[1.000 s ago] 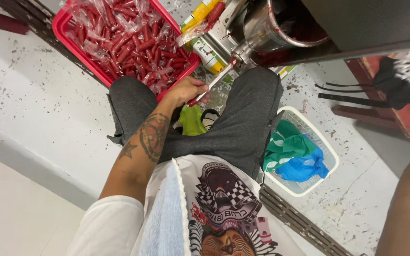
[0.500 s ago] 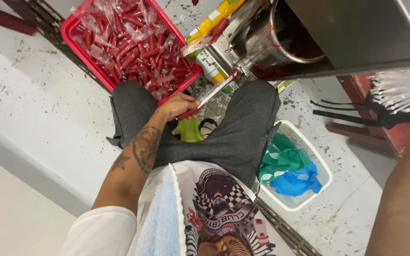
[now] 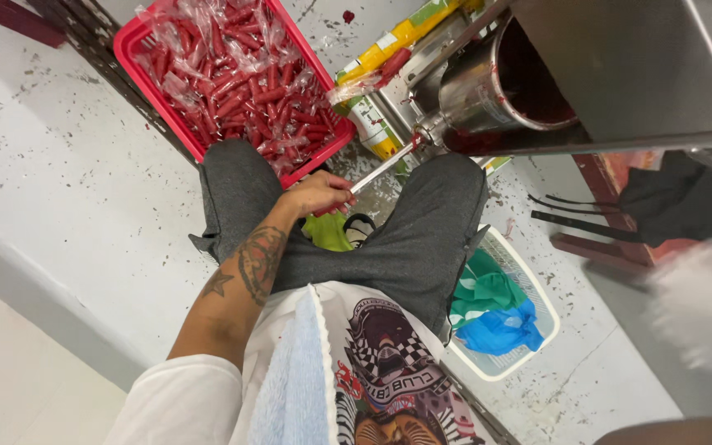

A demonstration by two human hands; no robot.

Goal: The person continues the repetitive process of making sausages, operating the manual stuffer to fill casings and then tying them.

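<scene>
The left hand pinches a thin clear plastic tube running up to the steel filler's nozzle, just near of the red basket of filled red tubes; best kept straight and taut; the right hand is blurred, its grip unreadable.

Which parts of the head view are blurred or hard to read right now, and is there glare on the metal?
Head view: the left hand and the clear tube it pinches are sharp; the pale shape at the right edge is smeared by motion blur, so I cannot tell what it is; the steel cylinder shows soft highlights, not harsh glare; lighting is even, with faint shadows; the red basket is in focus.
</scene>
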